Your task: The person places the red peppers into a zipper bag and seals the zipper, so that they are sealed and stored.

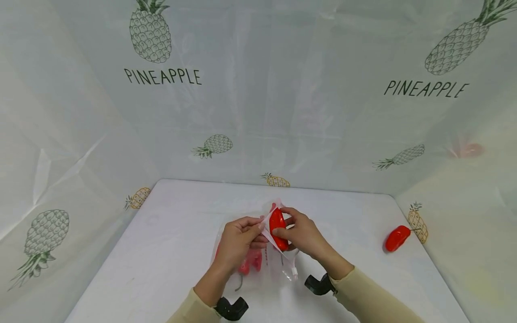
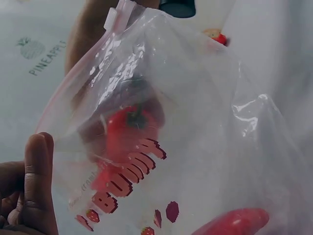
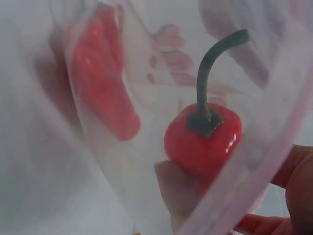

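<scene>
In the head view my left hand [image 1: 237,242] pinches the edge of a clear zip bag [image 2: 205,93] with a pink zip strip and a white slider [image 2: 111,19]. My right hand [image 1: 305,235] holds a glossy red pepper [image 1: 277,228] at the mouth of the bag, thumb on its near side. Its green curved stem [image 3: 201,83] points down into the bag in the head view. Another red pepper [image 3: 100,78] lies inside the bag, blurred by the plastic. Pink lettering and strawberry prints mark the bag's side.
A single red pepper [image 1: 397,238] lies near the right edge of the white table [image 1: 169,251], its stem toward that edge. A pale curtain [image 1: 291,112] printed with pineapples surrounds the table at the back and both sides. Dark wrist cameras [image 1: 232,308] sit below both hands.
</scene>
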The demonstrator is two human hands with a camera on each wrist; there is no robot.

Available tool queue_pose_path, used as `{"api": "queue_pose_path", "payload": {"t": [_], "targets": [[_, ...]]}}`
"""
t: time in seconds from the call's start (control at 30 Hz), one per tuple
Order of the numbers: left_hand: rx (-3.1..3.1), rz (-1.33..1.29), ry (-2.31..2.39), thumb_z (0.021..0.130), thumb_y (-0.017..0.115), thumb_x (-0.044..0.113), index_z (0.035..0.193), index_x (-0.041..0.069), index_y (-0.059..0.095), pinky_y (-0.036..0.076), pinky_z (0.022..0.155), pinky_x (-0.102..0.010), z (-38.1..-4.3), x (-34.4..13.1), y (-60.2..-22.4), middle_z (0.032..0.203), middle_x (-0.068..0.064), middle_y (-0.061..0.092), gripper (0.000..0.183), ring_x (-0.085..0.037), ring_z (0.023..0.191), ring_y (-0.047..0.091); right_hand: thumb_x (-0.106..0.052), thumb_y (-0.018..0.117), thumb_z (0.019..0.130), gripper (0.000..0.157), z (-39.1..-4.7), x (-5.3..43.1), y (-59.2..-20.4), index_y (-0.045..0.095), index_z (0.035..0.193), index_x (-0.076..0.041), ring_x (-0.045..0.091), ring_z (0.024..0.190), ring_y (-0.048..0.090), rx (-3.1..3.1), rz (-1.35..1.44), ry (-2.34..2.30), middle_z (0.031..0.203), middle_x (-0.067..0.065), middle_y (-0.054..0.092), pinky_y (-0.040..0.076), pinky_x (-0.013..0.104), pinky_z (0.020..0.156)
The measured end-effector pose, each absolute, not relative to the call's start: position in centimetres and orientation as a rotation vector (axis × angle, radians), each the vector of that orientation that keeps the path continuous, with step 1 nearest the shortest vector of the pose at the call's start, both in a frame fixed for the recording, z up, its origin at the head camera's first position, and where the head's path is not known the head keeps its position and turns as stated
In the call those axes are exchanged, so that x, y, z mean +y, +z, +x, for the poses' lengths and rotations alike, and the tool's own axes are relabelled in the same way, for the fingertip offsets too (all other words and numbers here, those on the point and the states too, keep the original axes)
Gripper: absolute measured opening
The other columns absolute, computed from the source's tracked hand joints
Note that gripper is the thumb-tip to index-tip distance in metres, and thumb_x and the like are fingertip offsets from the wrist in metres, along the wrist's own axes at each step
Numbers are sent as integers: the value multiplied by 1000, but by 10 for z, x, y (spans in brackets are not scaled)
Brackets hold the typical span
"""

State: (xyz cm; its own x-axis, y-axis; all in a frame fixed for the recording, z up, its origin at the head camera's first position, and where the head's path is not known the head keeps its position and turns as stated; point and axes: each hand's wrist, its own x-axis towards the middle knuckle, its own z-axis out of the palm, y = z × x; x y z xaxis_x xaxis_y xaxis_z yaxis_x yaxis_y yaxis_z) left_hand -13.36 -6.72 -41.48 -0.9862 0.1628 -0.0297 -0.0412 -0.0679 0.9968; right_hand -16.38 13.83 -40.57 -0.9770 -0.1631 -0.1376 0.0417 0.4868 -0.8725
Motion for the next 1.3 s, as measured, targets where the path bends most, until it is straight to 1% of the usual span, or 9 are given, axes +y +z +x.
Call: {"api": "queue_pose_path", "payload": {"t": [0.17, 0.27, 0.4, 0.53, 0.67, 0.83, 0.93, 1.13, 1.3], "targets": [[2061, 123, 2206, 102, 72, 24, 125, 3, 73, 67, 76, -36, -136, -71, -417, 94, -16, 80, 32, -41, 89, 79, -24, 87, 87, 74, -159, 136, -410, 53, 151, -12, 23, 85, 70, 2600, -112, -1432, 114, 14, 68, 65, 37, 56], [2060, 123, 2215, 102, 72, 24, 125, 4, 73, 67, 77, -36, -138, -73, -417, 94, -15, 80, 31, -42, 90, 79, -24, 86, 87, 73, -157, 135, -411, 52, 151, -11, 23, 86, 70, 2609, -123, -1428, 114, 13, 68, 65, 37, 56], [2061, 124, 2229, 102, 72, 23, 126, 2, 73, 67, 77, -35, -139, -75, -418, 97, -15, 80, 32, -37, 89, 80, -24, 85, 89, 75, -156, 135, -411, 50, 154, -12, 23, 91, 71, 2593, -114, -1449, 119, 15, 67, 66, 38, 58], [2045, 98, 2259, 102, 72, 20, 124, 1, 74, 67, 76, -35, -139, -77, -417, 98, -17, 80, 29, -31, 85, 80, -22, 83, 90, 76, -155, 135, -412, 47, 157, -12, 23, 97, 71, 2588, -118, -1454, 126, 16, 66, 67, 39, 62], [2045, 67, 2266, 101, 73, 19, 122, 2, 75, 67, 76, -35, -140, -79, -417, 96, -16, 80, 27, -28, 83, 80, -20, 82, 90, 72, -153, 135, -413, 51, 155, -13, 22, 98, 71, 2594, -145, -1458, 127, 14, 67, 67, 39, 67], [2028, 44, 2287, 101, 73, 19, 121, 2, 74, 67, 76, -35, -141, -81, -418, 95, -16, 79, 26, -26, 82, 80, -22, 81, 92, 67, -153, 136, -416, 54, 153, -16, 29, 114, 70, 2673, -213, -1396, 135, 10, 68, 67, 44, 83], [2017, 40, 2301, 101, 73, 18, 120, 1, 74, 67, 75, -35, -142, -82, -419, 95, -17, 79, 25, -26, 81, 80, -22, 80, 93, 65, -152, 138, -418, 55, 152, -17, 32, 120, 68, 2710, -256, -1370, 138, 7, 67, 65, 48, 88], [2022, 37, 2302, 101, 73, 17, 120, 1, 75, 67, 75, -34, -143, -84, -420, 96, -17, 79, 25, -27, 82, 80, -23, 80, 93, 62, -151, 141, -422, 57, 151, -19, 29, 119, 69, 2703, -285, -1440, 136, 4, 69, 65, 44, 89], [2027, 32, 2299, 101, 73, 17, 120, 1, 75, 67, 75, -34, -143, -83, -420, 96, -16, 80, 25, -27, 81, 80, -25, 80, 94, 59, -149, 145, -424, 59, 148, -15, 26, 114, 71, 2729, -266, -1506, 131, 7, 71, 66, 40, 85]]}}
